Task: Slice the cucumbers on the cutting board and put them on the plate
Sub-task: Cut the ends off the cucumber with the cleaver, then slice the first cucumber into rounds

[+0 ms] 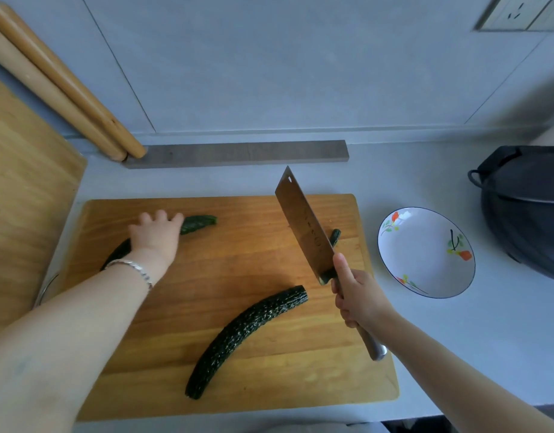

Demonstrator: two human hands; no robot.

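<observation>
**Two cucumbers on the board, cleaver raised**

On the wooden cutting board [238, 310], the far cucumber [200, 223] is held down by the left hand [155, 234] (a silver bracelet [135, 267] is worn at the wrist), with fingers curled over it. The near cucumber [247, 339] is left lying curved and untouched. The cleaver [303, 226] is gripped by its handle in the right hand [356, 298], with the blade tilted above the board's right side. A small cucumber end [335, 237] is seen just behind the blade. The flowered plate [425, 254] is set just beside the board.

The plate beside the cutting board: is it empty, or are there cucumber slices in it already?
Empty. The plate shows only its white inside and painted flowers; nothing lies in it.
</observation>
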